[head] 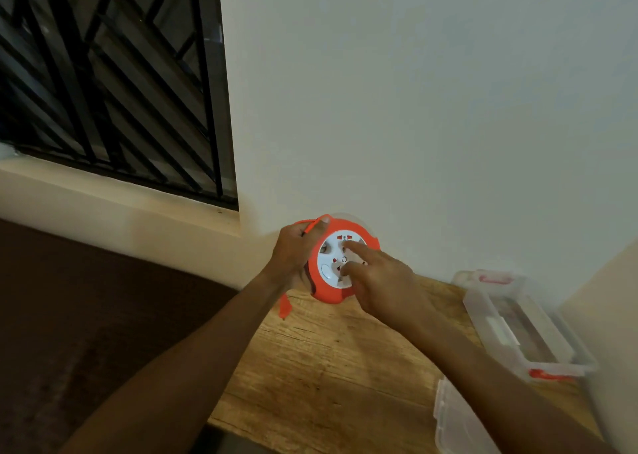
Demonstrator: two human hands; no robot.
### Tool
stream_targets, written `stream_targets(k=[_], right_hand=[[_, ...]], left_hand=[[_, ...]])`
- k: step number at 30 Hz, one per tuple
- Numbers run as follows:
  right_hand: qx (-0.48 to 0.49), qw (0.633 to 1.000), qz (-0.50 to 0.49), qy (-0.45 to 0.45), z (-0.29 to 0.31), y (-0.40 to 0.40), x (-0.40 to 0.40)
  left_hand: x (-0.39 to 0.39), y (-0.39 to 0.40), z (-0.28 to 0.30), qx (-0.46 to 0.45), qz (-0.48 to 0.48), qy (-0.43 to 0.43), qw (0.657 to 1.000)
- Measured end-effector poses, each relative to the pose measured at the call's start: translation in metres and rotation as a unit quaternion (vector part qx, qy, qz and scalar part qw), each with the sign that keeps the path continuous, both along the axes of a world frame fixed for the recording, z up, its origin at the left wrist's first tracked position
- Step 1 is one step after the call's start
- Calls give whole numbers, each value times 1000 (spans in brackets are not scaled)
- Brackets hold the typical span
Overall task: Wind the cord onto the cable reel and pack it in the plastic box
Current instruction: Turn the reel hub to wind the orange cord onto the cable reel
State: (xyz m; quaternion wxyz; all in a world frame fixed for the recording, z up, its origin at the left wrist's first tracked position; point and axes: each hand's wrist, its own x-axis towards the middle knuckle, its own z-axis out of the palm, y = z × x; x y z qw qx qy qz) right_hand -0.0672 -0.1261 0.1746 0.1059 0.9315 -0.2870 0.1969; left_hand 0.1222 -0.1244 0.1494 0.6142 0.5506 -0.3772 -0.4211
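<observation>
A: Why is the reel (340, 263) held up on edge rather than flat on the table (331, 357)?

B: I judge it's so the white face can turn freely. The left hand (293, 253) wraps round the reel's left rim, thumb over the top edge, and clamps it upright just above the table's far end, close to the wall (414, 108).

A: And the right hand (379, 281)?

B: It is not closed on anything. Two fingers (355, 246) are stretched out and press on the reel's white face, the others loosely curled. That looks like a way to spin the face and draw in the cord (284, 307).

A: Where is the cord?

B: A short orange end hangs below the reel's left side, under the left wrist. A thin orange piece also crosses the left hand at the reel's top. How much is already wound I can't tell; the drum is hidden.

A: The box (524, 329)?

B: To the right of the reel, well apart, on the table against the wall. It is clear plastic with red clips and stands open. Nearer the camera than the reel, at the table's right edge, lies another clear piece, probably the lid (455, 419). It's off so the reel can go straight in.
</observation>
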Motion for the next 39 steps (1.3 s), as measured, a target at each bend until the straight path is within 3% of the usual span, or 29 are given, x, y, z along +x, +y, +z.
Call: stream_targets(k=[2,4,9,22,30,33,37,39], right_hand=[[-56,987,87,123,2,-11,-2],[-83,973,116,183,10,-16,-3],[-143,946,123,264,34,-16,-8],[-169,897,98,396,31,-10,-10],[-165,900,116,387,38,-13,-1],[-147,932,108,312,34,-12,0],[-56,984,-24,165,39,-11,4],[21,992,-98,78,43,-13,8]], left_hand=[[-2,-1,6,0,-32,10,999],[-3,-2,10,4,-54,20,998],[-7,-1,17,22,-104,18,994],[-9,-1,24,39,-169,-47,984],[-1,-1,33,82,-216,-52,971],[3,1,30,77,-205,-68,973],[-3,1,18,18,-102,82,991],[-15,0,19,-9,-31,144,989]])
